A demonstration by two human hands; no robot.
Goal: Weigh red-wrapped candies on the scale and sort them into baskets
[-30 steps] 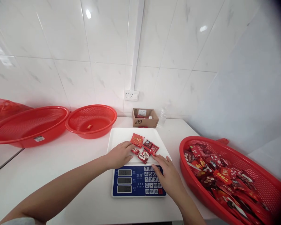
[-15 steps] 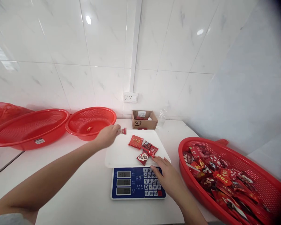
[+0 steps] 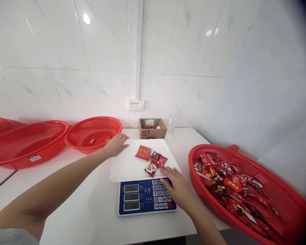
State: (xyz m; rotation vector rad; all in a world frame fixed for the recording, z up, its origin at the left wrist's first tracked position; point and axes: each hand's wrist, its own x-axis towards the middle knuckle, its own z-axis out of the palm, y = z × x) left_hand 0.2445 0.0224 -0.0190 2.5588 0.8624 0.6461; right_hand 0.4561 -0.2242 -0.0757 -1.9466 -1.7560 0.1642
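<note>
My left hand (image 3: 116, 145) holds nothing, its fingers apart, over the left edge of the scale's white pan (image 3: 124, 166). Just beyond it, the round red basket (image 3: 73, 144) has two small wrapped candies (image 3: 92, 141) inside. My right hand (image 3: 177, 187) is open at the pan's front right corner, above the keypad of the digital scale (image 3: 147, 200). Close to its fingertips, several red candy packets lie on the pan: a square one (image 3: 143, 152), one with a white heart shape (image 3: 151, 168), and others (image 3: 162, 161) touching each other.
A large red basket (image 3: 197, 183) at the right is heaped with red-wrapped sweets. Another red basket (image 3: 33, 165) stands far left, with a red mesh bag (image 3: 0, 125) behind it. Near the wall are a cardboard box (image 3: 153, 132) and a clear plastic bottle (image 3: 171, 126).
My left hand has let go of the small wrapped candy, and a second one now lies in the round basket. My right hand stays by the scale. The view has shifted slightly.
</note>
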